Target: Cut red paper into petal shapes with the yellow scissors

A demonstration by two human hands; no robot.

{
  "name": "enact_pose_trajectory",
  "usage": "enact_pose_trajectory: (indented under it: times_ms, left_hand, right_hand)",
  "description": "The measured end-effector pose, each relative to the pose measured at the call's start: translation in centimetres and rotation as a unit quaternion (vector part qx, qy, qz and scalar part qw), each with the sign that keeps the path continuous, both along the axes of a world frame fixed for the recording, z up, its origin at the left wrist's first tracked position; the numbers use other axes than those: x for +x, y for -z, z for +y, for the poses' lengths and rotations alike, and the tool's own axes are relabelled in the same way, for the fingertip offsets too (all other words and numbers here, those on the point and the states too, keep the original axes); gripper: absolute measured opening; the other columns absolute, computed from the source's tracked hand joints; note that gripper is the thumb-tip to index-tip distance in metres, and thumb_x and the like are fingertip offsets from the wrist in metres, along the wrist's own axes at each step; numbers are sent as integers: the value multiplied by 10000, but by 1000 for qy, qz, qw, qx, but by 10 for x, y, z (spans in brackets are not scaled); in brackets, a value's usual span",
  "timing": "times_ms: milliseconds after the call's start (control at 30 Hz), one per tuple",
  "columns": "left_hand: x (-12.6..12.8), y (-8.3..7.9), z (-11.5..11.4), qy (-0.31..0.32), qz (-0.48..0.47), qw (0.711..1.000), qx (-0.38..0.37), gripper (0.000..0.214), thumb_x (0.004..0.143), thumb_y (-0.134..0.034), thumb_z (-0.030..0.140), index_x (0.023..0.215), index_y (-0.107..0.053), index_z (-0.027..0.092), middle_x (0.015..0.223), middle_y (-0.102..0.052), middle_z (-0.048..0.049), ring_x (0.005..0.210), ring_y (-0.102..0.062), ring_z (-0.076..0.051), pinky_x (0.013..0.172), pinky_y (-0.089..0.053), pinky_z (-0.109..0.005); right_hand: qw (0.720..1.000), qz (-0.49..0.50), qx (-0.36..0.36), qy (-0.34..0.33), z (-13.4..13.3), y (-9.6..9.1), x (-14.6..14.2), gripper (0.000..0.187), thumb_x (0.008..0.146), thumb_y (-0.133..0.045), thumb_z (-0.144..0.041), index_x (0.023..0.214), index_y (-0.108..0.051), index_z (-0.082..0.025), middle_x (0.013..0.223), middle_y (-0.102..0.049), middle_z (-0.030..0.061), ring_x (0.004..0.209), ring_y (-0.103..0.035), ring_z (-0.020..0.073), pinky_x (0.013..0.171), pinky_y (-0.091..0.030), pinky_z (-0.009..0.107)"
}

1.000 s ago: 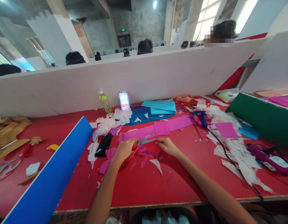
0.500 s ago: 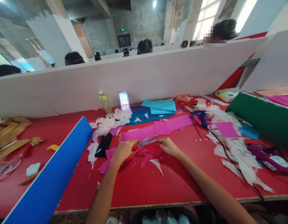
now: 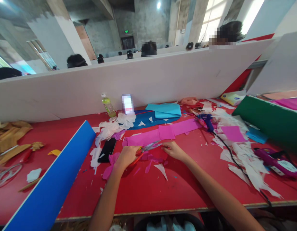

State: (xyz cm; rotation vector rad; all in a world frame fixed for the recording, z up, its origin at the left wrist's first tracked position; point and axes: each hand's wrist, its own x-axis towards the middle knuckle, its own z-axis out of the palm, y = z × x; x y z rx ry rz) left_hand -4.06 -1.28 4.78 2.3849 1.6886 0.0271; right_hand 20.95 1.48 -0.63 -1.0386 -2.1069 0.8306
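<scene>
My left hand (image 3: 130,155) is closed round the orange handles of a pair of scissors (image 3: 150,147), whose metal blades point right and stand slightly apart. Close to the blade tips, my right hand (image 3: 174,150) is closed in a pinch; whatever it grips is too small or hidden to make out. Below the blades lie magenta paper scraps (image 3: 148,167) and a white scrap (image 3: 162,171). Behind both hands a long magenta crepe paper strip (image 3: 145,137) stretches across the red table, with a square magenta piece (image 3: 166,132) on top.
Left stand a blue divider (image 3: 56,179), a black phone (image 3: 107,150), white petals (image 3: 109,130), a bottle (image 3: 108,106) and a lit phone (image 3: 127,104). Turquoise paper (image 3: 167,110) lies behind. Right are a blue glue gun (image 3: 206,122), white scraps (image 3: 249,163), a purple glue gun (image 3: 278,163) and a green divider (image 3: 268,123).
Almost nothing differs. The scissor blades have shifted very slightly beside my right hand, while both arms hold their place.
</scene>
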Motion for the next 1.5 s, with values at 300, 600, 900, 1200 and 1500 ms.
enact_pose_trajectory:
  times_ms: [300, 600, 900, 1200, 1500]
  left_hand:
    - [-4, 0, 1, 15, 14, 1000, 15, 312, 857, -398, 377, 835, -644, 187, 884, -685, -100, 828, -627, -213, 688, -384, -263]
    - [-5, 10, 12, -107, 81, 990, 37, 411, 857, -361, 465, 996, -578, 146, 933, -655, -163, 906, -612, -277, 755, -424, -359]
    - [3, 18, 9, -117, 79, 988, 63, 361, 860, -380, 396, 1062, -532, 139, 1043, -604, -163, 972, -578, -263, 769, -443, -359]
    - [1, 12, 6, -95, 51, 993, 39, 299, 826, -428, 345, 999, -598, 170, 1036, -632, -117, 940, -591, -254, 785, -442, -349]
    - [33, 26, -2, 6, -336, 941, -47, 331, 810, -453, 325, 1075, -578, 171, 1036, -643, -66, 928, -578, -181, 779, -440, -255]
  right_hand:
    - [1000, -2, -4, 12, 5, 7, 3, 233, 770, -418, -225, 551, -361, -170, 537, -343, -41, 529, -303, 87, 516, -243, 231]
    - [999, 22, -37, 14, 6, 5, 4, 283, 773, -434, -265, 542, -293, -184, 537, -300, -44, 524, -284, 88, 504, -223, 238]
    - [998, 33, -50, 4, 4, 2, 2, 303, 783, -434, -294, 543, -285, -185, 541, -273, -51, 520, -257, 81, 499, -210, 233]
    - [998, 26, -53, 1, 1, 0, 0, 307, 788, -435, -306, 541, -302, -179, 541, -266, -51, 530, -258, 82, 501, -209, 230]
    - [997, 17, -63, -34, -7, 1, -10, 261, 774, -429, -240, 533, -363, -165, 531, -291, -56, 530, -270, 75, 497, -207, 220]
